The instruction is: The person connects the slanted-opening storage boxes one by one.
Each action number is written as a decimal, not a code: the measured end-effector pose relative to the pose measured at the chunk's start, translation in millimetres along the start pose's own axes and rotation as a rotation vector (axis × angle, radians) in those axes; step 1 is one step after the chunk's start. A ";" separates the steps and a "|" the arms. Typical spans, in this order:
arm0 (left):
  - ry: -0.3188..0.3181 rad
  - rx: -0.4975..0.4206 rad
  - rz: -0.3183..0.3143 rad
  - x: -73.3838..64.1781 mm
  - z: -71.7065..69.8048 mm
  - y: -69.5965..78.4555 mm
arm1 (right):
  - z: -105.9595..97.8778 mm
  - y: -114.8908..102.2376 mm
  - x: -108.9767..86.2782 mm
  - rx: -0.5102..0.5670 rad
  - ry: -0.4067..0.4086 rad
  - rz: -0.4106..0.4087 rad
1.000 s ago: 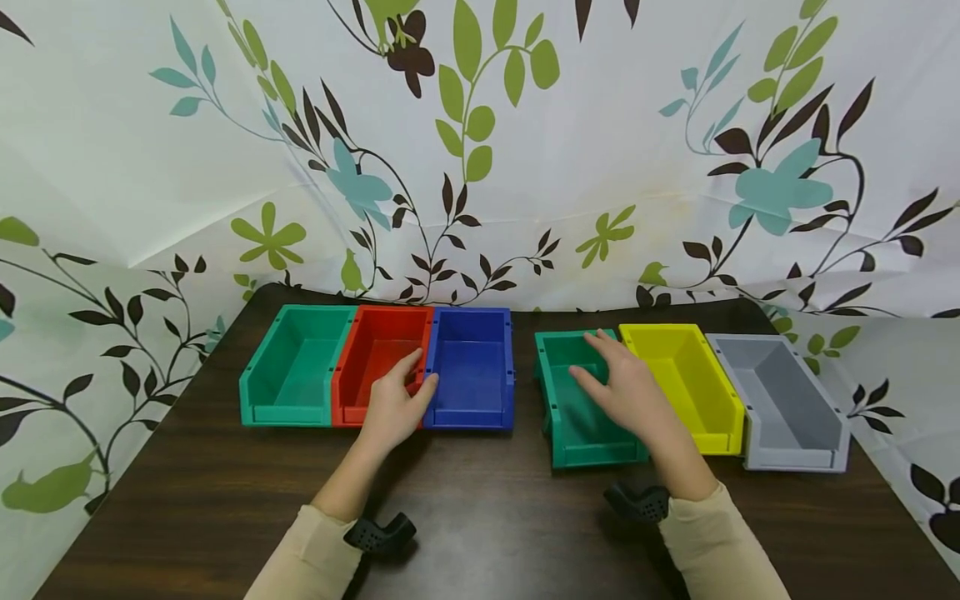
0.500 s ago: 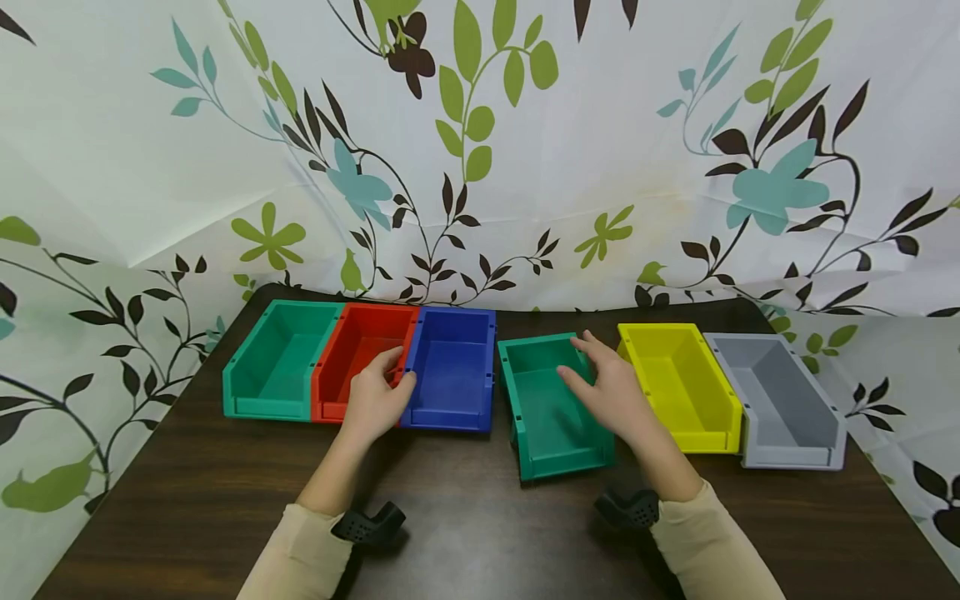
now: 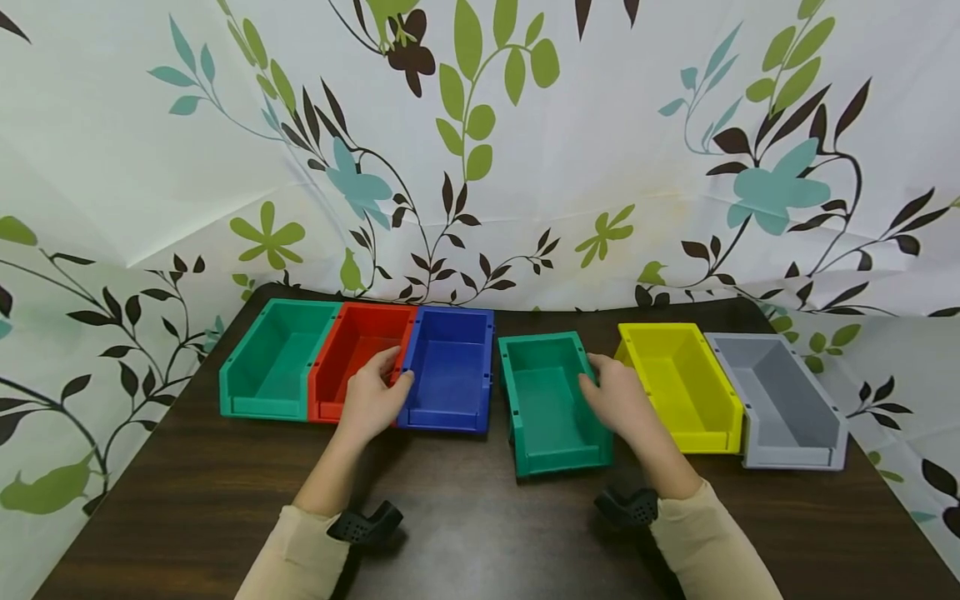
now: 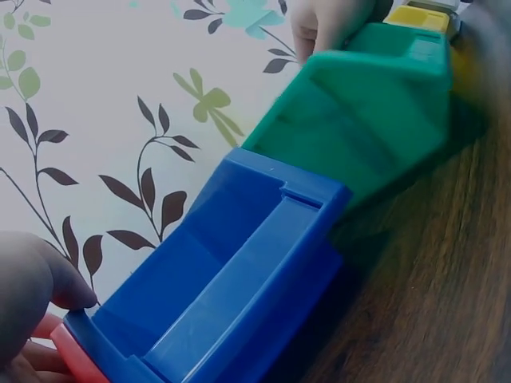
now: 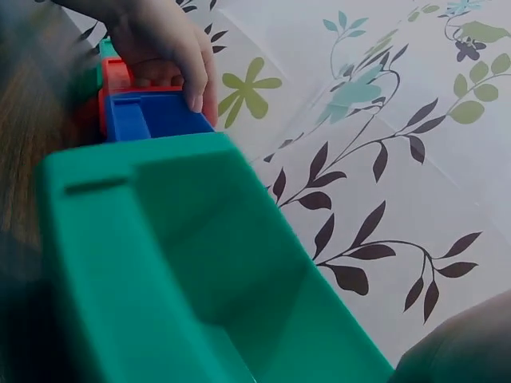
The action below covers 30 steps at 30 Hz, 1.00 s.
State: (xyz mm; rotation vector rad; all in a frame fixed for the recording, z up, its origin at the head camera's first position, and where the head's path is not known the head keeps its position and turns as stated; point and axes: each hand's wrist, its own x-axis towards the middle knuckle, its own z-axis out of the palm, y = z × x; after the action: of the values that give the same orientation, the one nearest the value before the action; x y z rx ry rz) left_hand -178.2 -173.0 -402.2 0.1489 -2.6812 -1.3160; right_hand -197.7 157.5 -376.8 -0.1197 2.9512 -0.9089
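Observation:
My left hand (image 3: 372,393) pinches the meeting side walls of the red storage bin (image 3: 362,331) and the blue storage bin (image 3: 447,367). In the left wrist view, its thumb (image 4: 68,283) is at the blue rim while the other fingers lie on the red side. A green storage bin (image 3: 555,400) sits at a slight angle just right of the blue one. Against that bin's right wall is my right hand (image 3: 621,398), its fingers fairly straight along the rim. In the right wrist view only a bit of this hand (image 5: 467,343) shows beside the green rim.
Another green bin (image 3: 281,358) adjoins the red one at the left. Right of my right hand stand a yellow bin (image 3: 686,392) and a grey bin (image 3: 787,408), side by side. A leaf-patterned cloth (image 3: 480,208) hangs behind the dark wooden table (image 3: 465,517).
The left green, red and blue bins have shifted left with my left hand. The right green bin has slid left, away from the yellow one. My right hand has moved to its right wall.

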 end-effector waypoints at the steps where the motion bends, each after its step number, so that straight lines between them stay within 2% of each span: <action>1: 0.001 -0.004 -0.006 -0.2 -0.2 0.6 | -0.6 0.0 0.6 0.016 0.013 -0.009; 7: 0.012 -0.017 -0.018 -2.2 2.1 3.6 | -7.8 1.0 6.7 0.098 0.109 -0.033; 16: 0.007 -0.050 -0.041 -6.7 8.2 7.9 | -14.8 -8.7 22.8 0.189 0.176 -0.017; 21: 0.006 -0.091 -0.040 -7.1 8.9 7.0 | -14.6 -11.3 27.3 0.200 0.188 -0.009; 30: 0.064 -0.141 0.000 2.6 8.7 4.4 | -16.1 -8.4 29.6 0.190 0.178 0.010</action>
State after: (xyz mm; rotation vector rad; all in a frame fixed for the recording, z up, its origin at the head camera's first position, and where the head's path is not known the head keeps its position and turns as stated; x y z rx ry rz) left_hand -182.4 -163.9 -403.7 0.1708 -2.5255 -1.4688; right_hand -227.8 157.0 -359.5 -0.0173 2.9977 -1.2546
